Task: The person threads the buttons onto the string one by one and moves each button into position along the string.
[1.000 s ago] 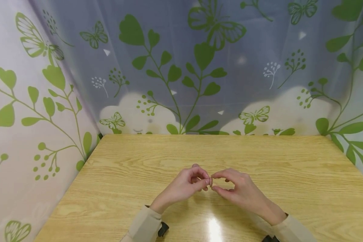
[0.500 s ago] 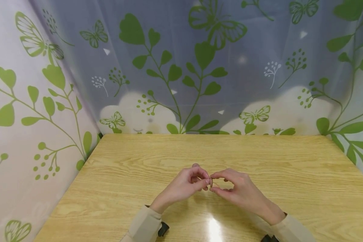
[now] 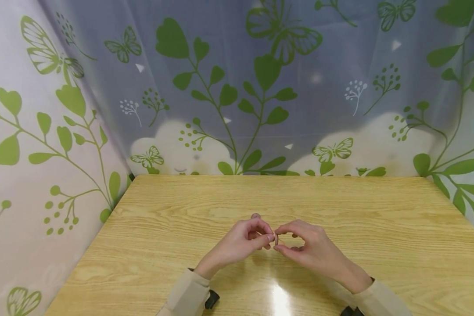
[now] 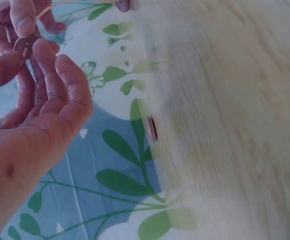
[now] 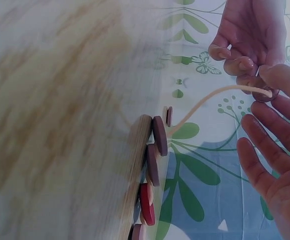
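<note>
A small brown button stands on edge between my two hands, above the table. The thumb and index finger of my right hand pinch it at its rim. A pale cord arches up from the tabletop to the button's face in the right wrist view. In the left wrist view a short bit of cord shows at the button's hole. My left hand appears to pinch that cord end with thumb and index finger, right against the button; fingertips partly hide the contact. The left hand's other fingers are loosely bent.
Several flat buttons lie on the wooden table, among them a brown one and a red one. Another button lies apart. Patterned cloth hangs behind the table and at its sides.
My right fingertips have shifted slightly left and closed onto the button's rim. A bit of cord now shows between the button and my left fingertips. The left hand has barely moved.
</note>
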`<state>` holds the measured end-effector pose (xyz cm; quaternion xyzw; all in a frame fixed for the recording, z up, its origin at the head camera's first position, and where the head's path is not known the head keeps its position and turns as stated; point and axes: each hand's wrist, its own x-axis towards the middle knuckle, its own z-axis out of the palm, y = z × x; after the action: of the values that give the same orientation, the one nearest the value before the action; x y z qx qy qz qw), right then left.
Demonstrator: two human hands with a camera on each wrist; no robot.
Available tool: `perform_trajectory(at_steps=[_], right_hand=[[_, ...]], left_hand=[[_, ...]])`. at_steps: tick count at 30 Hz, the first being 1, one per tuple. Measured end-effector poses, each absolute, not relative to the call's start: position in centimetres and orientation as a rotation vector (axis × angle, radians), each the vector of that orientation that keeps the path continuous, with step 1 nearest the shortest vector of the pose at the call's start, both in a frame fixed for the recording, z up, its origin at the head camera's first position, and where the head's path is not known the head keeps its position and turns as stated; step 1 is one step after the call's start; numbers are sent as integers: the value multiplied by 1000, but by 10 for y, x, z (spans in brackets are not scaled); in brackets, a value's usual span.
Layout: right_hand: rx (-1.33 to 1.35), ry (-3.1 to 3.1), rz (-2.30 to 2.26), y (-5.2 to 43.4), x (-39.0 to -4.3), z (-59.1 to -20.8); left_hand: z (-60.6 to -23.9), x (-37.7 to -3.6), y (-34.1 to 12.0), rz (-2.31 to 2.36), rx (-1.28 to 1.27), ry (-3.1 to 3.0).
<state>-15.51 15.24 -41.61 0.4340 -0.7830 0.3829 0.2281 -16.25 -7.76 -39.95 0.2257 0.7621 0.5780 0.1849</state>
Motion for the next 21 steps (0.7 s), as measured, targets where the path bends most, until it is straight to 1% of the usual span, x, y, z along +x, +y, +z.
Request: perform_trajectory(at_steps=[11,21], right_hand=[[1194,-2262,1120,155,-152,-416],[1210,-2288,1089,157,-153,-419]], left_hand=[[-402,-163,-81,1630,616,2158],[-401,-162,-84,1644,606,2147]])
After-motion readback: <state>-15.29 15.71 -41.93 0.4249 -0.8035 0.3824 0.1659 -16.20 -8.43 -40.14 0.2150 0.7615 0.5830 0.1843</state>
